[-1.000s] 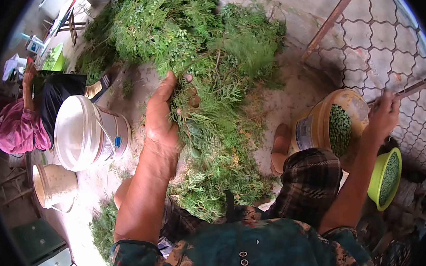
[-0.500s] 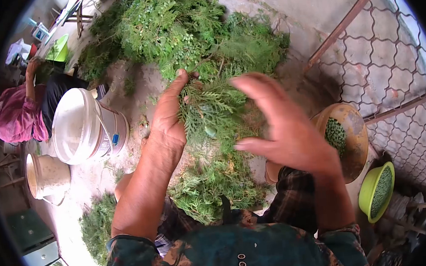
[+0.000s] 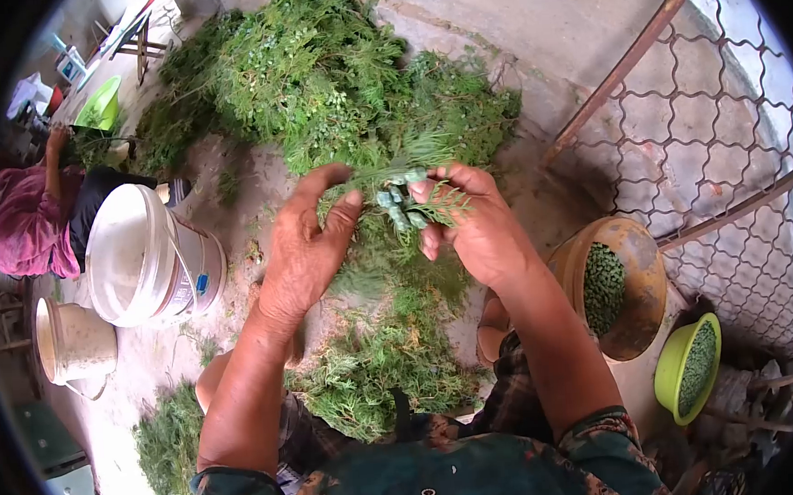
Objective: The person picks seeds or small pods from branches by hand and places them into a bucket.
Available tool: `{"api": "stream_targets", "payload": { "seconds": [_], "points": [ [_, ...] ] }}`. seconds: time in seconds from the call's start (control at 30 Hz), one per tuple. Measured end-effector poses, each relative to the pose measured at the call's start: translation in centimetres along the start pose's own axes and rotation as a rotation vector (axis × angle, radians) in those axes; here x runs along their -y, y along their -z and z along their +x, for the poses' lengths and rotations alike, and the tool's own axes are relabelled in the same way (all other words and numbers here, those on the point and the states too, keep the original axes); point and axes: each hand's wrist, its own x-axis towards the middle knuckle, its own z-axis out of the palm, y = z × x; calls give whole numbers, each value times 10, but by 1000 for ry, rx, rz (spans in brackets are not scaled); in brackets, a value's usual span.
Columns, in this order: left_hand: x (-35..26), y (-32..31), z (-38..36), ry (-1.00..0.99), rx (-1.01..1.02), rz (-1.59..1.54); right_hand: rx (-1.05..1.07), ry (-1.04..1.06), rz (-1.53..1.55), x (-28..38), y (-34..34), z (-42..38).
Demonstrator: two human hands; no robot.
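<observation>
A leafy evergreen sprig [image 3: 448, 204] with a cluster of blue-green seed cones [image 3: 398, 213] is held up between both hands. My left hand [image 3: 301, 249] pinches the foliage from the left with thumb and fingers. On the other side, my right hand [image 3: 488, 235] has its fingertips closed around the cones and leaf tips. Some of the foliage is blurred by motion. Below the hands, a heap of stripped-looking green sprigs [image 3: 381, 371] lies between my legs. A large pile of cone-bearing branches [image 3: 314, 80] lies on the floor beyond my hands.
At right stand a stained yellowish bucket [image 3: 643, 291] holding green cones [image 3: 604, 280] and a lime-green basin [image 3: 665, 369] of cones. A wire mesh panel [image 3: 679, 112] leans behind them. At left are a white bucket [image 3: 200, 269], a beige bucket [image 3: 89, 341] and another person [image 3: 27, 225].
My right hand, apart with fingers spread before, has come in and closed on the sprig. My left hand has turned and shifted slightly down and left. The view has shifted slightly.
</observation>
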Motion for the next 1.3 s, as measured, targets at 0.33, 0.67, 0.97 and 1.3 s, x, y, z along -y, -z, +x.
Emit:
{"api": "stream_targets", "payload": {
  "seconds": [0.33, 0.67, 0.97, 1.3],
  "points": [
    [-11, -20, -3, 99, 152, -500, -211, -69, 69, -6, -5, -6],
    [-28, -16, -4, 329, 20, -650, 392, 1016, -533, 69, -31, -54],
    [-12, -14, -2, 436, -56, -575, 907, 1073, -259, 106, -67, -99],
    [-25, -15, -7, 415, -97, -585, 866, 1118, -215, 120, -53, -103]
  ]
}}
